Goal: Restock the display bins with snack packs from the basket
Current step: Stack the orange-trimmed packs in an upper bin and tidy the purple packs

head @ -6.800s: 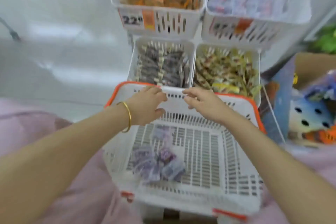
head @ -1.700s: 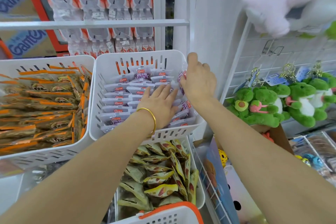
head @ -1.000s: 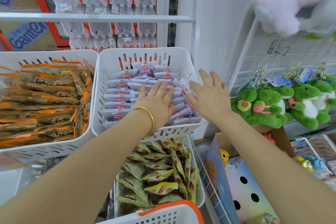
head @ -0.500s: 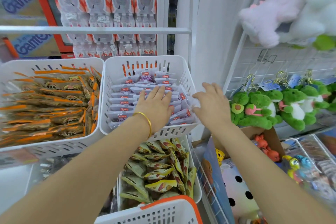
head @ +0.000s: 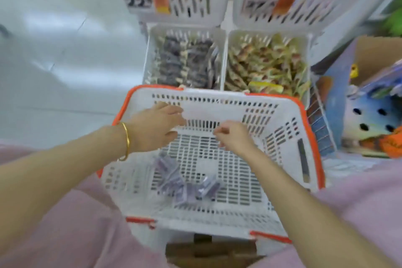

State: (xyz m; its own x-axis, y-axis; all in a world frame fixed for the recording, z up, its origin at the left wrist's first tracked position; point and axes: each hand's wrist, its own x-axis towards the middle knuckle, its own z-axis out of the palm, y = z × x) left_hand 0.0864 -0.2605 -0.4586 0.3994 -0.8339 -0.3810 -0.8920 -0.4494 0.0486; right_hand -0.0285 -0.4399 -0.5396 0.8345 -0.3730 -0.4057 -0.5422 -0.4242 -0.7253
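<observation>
Holds nothing in the left hand (head: 156,128): fingers straight and slightly spread, reaching over the far inner wall of the white slatted plastic basket with the orange rim (head: 217,106). Keeps the right hand (head: 233,135) just beside it, fingers curled in, thumb close to the forefinger; cannot tell through the blur whether anything is pinched there. Leaves the small clear-and-purple snack packs (head: 189,185) in a loose heap on the basket floor, below both wrists, back from the fingertips. Faces, well beyond the right fingertips, the upper white slotted display bin of pale packs (head: 322,13), probably the one to fill, judging by the similar wrappers.

Risks missing the heap: both hands sit forward of it, so need drawing back toward the body before closing. Risks a poor grab too: thin, slick-looking, overlapping packs, likely to slide apart or slip out of a hasty scoop, or to catch a corner in the floor slots. Risks tipping the basket, seemingly perched on a narrow brown support (head: 208,252) under the forearms, if pressed down at the far wall. Risks misfiling as well: the white bin of dark packs (head: 185,28) ahead of the left hand and the white bin of yellow-green packs (head: 308,67) ahead of the right lie nearer than the likely target.
</observation>
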